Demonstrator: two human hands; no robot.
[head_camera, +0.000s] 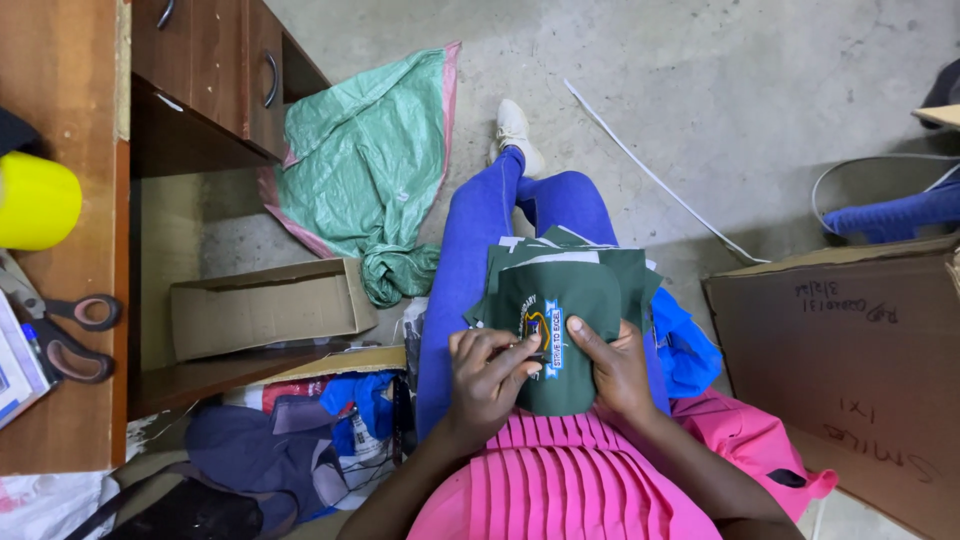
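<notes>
The right hand (615, 365) presses the green fabric piece (560, 340) flat on the lap so the left hand (490, 375) fingers can pinch its embroidered badge (543, 335).

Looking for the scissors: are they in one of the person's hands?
No, the scissors lie on the wooden desk; both hands rest on the green fabric piece.

Both hands met low over the lap, fingers bent and close together.

The left hand (487, 372) sat with its fingers curled inward, the fingertips pinched together at the embroidered badge (543, 337), wrist bent and forearm running back toward the body. The right hand (613, 366) lay just right of the badge, palm down, thumb reaching toward it, fingers pressed flat. Both forearms were bare and angled in from the elbows.
</notes>
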